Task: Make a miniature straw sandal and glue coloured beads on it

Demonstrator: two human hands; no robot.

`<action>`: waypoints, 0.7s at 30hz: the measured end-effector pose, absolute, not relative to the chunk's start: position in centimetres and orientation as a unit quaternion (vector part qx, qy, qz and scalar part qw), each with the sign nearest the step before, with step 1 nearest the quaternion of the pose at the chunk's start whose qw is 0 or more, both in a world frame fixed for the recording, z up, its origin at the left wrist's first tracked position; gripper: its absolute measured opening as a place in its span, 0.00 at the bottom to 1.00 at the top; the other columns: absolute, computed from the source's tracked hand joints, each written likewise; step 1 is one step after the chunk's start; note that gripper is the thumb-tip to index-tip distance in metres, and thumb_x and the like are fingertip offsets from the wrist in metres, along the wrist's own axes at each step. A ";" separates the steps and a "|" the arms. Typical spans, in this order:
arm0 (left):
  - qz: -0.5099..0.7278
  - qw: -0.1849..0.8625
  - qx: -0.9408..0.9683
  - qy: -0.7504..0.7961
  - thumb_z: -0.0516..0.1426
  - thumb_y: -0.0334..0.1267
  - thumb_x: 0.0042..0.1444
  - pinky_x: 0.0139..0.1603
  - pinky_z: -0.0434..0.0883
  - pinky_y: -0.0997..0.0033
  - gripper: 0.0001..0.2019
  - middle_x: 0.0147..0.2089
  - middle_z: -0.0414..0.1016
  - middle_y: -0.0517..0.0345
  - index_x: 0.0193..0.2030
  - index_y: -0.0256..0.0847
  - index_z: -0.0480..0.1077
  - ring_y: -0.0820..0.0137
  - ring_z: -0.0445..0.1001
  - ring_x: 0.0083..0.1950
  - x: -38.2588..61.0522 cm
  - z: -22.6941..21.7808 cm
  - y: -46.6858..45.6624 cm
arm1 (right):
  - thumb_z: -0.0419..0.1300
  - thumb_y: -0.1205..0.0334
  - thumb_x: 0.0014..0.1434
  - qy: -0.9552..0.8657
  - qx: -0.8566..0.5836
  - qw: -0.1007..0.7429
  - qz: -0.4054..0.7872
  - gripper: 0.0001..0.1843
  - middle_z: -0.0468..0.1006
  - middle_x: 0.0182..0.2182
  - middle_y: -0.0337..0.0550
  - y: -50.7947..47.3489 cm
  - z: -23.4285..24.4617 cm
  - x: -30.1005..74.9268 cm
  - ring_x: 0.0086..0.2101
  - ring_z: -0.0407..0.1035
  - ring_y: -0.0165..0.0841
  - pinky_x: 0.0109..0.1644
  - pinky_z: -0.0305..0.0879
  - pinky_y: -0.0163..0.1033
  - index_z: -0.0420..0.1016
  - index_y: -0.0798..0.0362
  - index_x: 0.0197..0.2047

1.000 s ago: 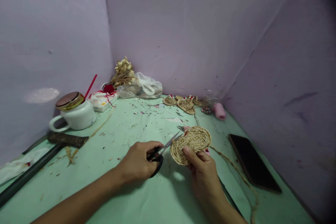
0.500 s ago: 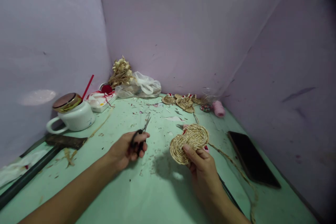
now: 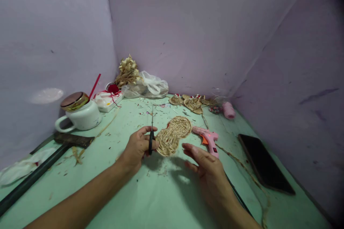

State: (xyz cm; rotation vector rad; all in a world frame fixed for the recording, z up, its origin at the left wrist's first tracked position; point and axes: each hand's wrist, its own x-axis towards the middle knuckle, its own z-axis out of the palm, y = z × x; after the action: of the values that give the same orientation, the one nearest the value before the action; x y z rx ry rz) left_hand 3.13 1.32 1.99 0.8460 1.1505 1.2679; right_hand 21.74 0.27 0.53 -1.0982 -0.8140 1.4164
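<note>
My left hand [image 3: 138, 146] is closed around black-handled scissors [image 3: 151, 132], whose shut blades point up and away from me. A woven jute piece [image 3: 172, 136], shaped like two joined coils, sits right beside that hand, its near-left edge against my fingertips. I cannot tell whether it lies on the green table [image 3: 150, 200] or is pinched by the hand. My right hand [image 3: 202, 161] hovers just to the right of the piece, fingers apart and holding nothing. A pink glue gun [image 3: 209, 138] lies on the table just beyond my right hand.
A white mug with a gold lid [image 3: 79, 114] and a hammer [image 3: 68, 139] are at the left. A dark phone [image 3: 266, 164] lies at the right, a jute cord [image 3: 242, 166] beside it. Small woven pieces [image 3: 192, 103], a pink spool [image 3: 229, 110] and a plastic bag [image 3: 147, 86] line the back wall.
My right hand let go of the woven piece and opened. The piece shifted left to my left hand, which swung the scissors upright. The glue gun came into view.
</note>
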 end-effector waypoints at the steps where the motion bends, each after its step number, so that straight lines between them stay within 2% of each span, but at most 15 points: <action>1: 0.527 0.581 0.377 0.492 0.60 0.30 0.34 0.15 0.51 0.81 0.23 0.22 0.66 0.67 0.42 0.37 0.64 0.80 0.59 0.17 2.5 2.2 1.6 | 0.68 0.54 0.39 -0.327 -0.493 0.584 0.556 0.14 0.79 0.34 0.47 0.6 0.7 22.2 0.35 0.70 0.38 0.33 0.67 0.39 0.79 0.54 0.28; 4: 0.419 0.624 0.465 0.468 0.60 0.26 0.31 0.17 0.54 0.80 0.25 0.21 0.65 0.66 0.42 0.36 0.67 0.78 0.61 0.20 0.9 2.9 2.0 | 0.66 0.54 0.42 -0.382 -0.527 0.652 0.389 0.11 0.75 0.24 0.39 1.3 1.4 23.7 0.29 0.68 0.33 0.34 0.65 0.37 0.76 0.53 0.24; 6: 0.344 0.642 0.523 0.442 0.60 0.24 0.31 0.22 0.58 0.78 0.26 0.21 0.65 0.65 0.43 0.36 0.69 0.74 0.66 0.25 0.5 3.3 1.9 | 0.65 0.55 0.44 -0.472 -0.524 0.621 0.340 0.10 0.76 0.25 0.39 1.4 1.9 24.1 0.29 0.68 0.33 0.34 0.64 0.37 0.76 0.52 0.26; 8: 0.308 0.651 0.557 0.413 0.60 0.24 0.32 0.25 0.61 0.75 0.26 0.20 0.64 0.66 0.44 0.37 0.69 0.71 0.68 0.29 0.6 3.4 1.6 | 0.65 0.55 0.44 -0.557 -0.513 0.519 0.397 0.10 0.78 0.28 0.42 1.1 2.3 23.9 0.30 0.70 0.35 0.34 0.64 0.38 0.78 0.52 0.28; 11: 0.300 0.663 0.564 0.390 0.61 0.24 0.33 0.27 0.61 0.74 0.26 0.20 0.63 0.67 0.45 0.37 0.69 0.71 0.68 0.29 1.5 3.2 1.2 | 0.65 0.58 0.43 -0.624 -0.453 0.338 0.540 0.12 0.79 0.28 0.44 0.2 2.4 22.7 0.30 0.71 0.37 0.32 0.65 0.38 0.79 0.54 0.33; 14: 0.323 0.653 0.549 0.410 0.60 0.26 0.34 0.26 0.60 0.75 0.23 0.24 0.68 0.63 0.43 0.35 0.68 0.74 0.66 0.26 2.8 2.8 1.2 | 0.65 0.62 0.43 -0.605 -0.401 0.257 0.638 0.13 0.77 0.24 0.41 -0.6 1.9 21.6 0.26 0.70 0.33 0.29 0.63 0.35 0.77 0.56 0.35; 17: 0.389 0.618 0.513 0.452 0.61 0.30 0.35 0.24 0.60 0.75 0.21 0.24 0.70 0.61 0.40 0.35 0.66 0.75 0.66 0.23 3.7 2.7 1.7 | 0.67 0.65 0.38 -0.492 -0.427 0.280 0.705 0.17 0.75 0.19 0.36 -0.5 1.5 21.4 0.20 0.68 0.30 0.25 0.61 0.33 0.72 0.56 0.35; 21: 0.509 0.509 0.447 0.531 0.62 0.35 0.37 0.22 0.62 0.75 0.21 0.24 0.70 0.62 0.39 0.38 0.60 0.72 0.69 0.24 3.7 2.9 2.2 | 0.69 0.63 0.36 -0.356 -0.463 0.390 0.712 0.28 0.75 0.19 0.34 0.2 1.0 21.5 0.20 0.71 0.33 0.25 0.64 0.35 0.67 0.55 0.43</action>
State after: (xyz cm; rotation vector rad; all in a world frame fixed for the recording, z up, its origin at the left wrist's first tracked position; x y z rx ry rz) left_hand 3.65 2.21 2.94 1.0773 1.2781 1.2264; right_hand 21.53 0.25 1.01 -1.1753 -0.9055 1.8086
